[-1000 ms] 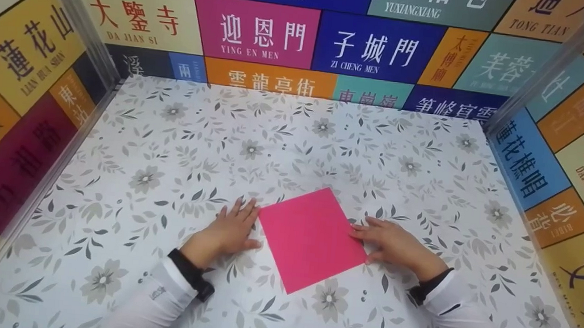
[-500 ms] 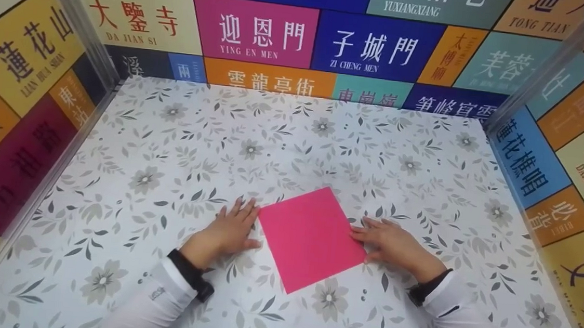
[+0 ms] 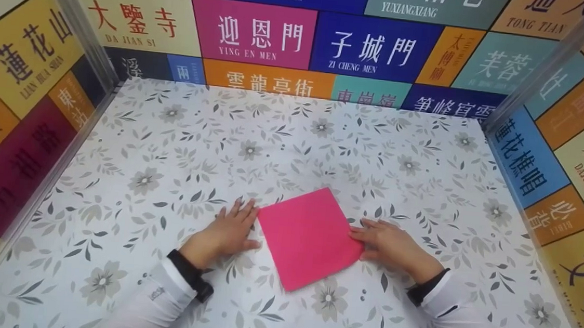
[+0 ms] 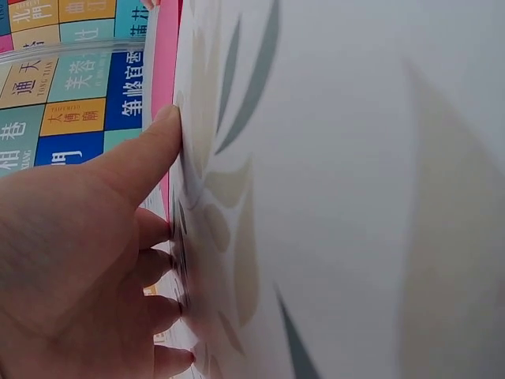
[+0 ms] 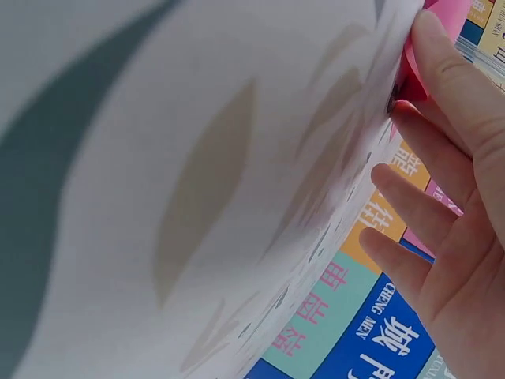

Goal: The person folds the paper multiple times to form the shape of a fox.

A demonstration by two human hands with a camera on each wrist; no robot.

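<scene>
A square sheet of pink paper (image 3: 307, 238) lies turned at an angle on the flower-patterned tabletop. My left hand (image 3: 227, 230) rests beside its left corner, fingers spread and fingertips on the table. In the left wrist view the thumb (image 4: 146, 150) stands straight against the surface. At the right corner, my right hand (image 3: 395, 247) pinches the paper between thumb and index finger. The right wrist view shows the pink paper (image 5: 412, 75) bent up between those two fingers, while the other fingers stay extended.
White cloth with grey flowers and leaves covers the table (image 3: 294, 133). Panels with coloured blocks and large lettering (image 3: 260, 31) stand along the back and both sides, with clear edge strips (image 3: 81, 22) at the corners. Both wrists wear black bands (image 3: 192, 273).
The paper's right corner has bent up and shifted slightly inward under my right thumb and index finger, and its lower edge has lifted a little. My left hand has stayed in place.
</scene>
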